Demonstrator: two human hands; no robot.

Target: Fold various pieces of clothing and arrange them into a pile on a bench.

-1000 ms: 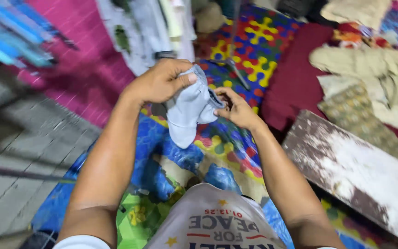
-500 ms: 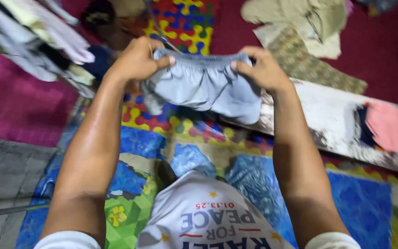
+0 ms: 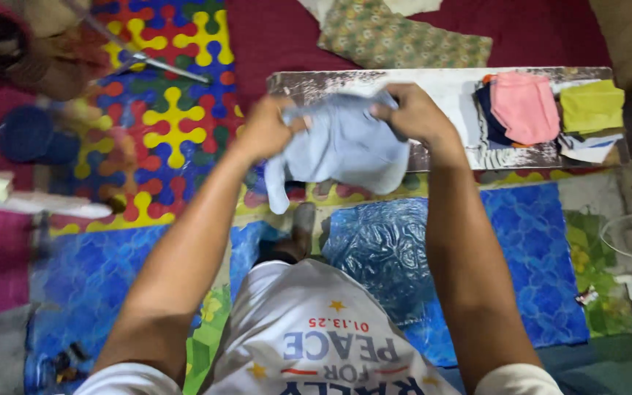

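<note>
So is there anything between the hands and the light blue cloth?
No. The left hand and the right hand both grip the light blue cloth directly by its top edge, above the worn white board.

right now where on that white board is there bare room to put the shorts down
The worn white board is bare between the right hand and the folded pink cloth. Its right end is crowded with folded clothes, including a yellow-green cloth.

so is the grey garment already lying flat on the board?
No, both the left hand and right hand hold the grey garment up above the board.
</note>
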